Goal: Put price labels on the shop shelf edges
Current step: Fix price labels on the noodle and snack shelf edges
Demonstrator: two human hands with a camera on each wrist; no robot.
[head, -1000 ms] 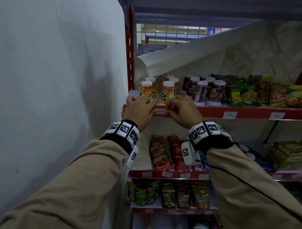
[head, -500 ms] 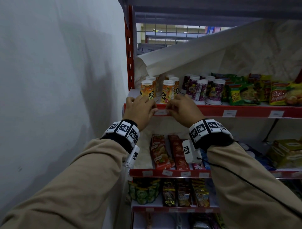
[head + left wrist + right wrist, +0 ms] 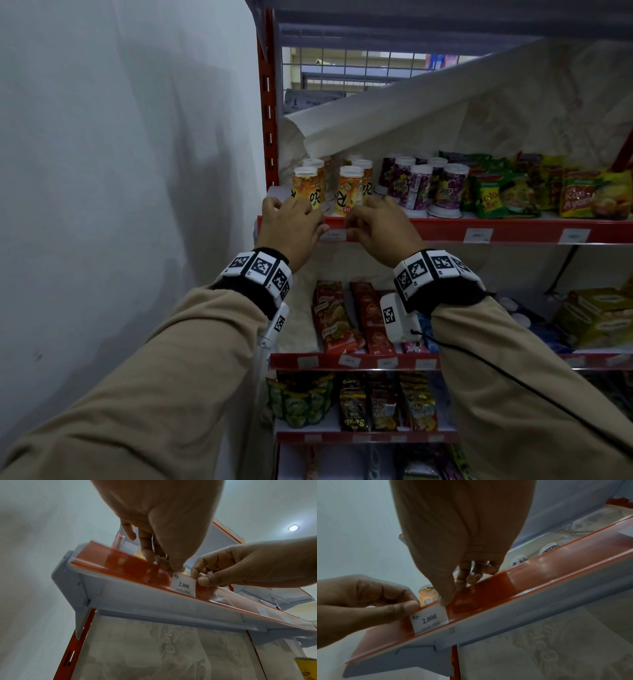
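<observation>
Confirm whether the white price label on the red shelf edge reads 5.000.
No, the white paper price label on the red plastic shelf edge reads Rp. 2.000.

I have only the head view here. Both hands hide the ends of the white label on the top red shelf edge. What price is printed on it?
Observer: The left wrist view shows that the price label reads "Rp. 2.000".
Operator: Does it lie flat on the edge?
Observer: Yes. In the right wrist view it lies flat against the red shelf edge, with its bottom at the lower lip.
Operator: How do the hands hold it?
Observer: The left hand pinches its top left corner, and the right hand pinches its top right corner.
</observation>
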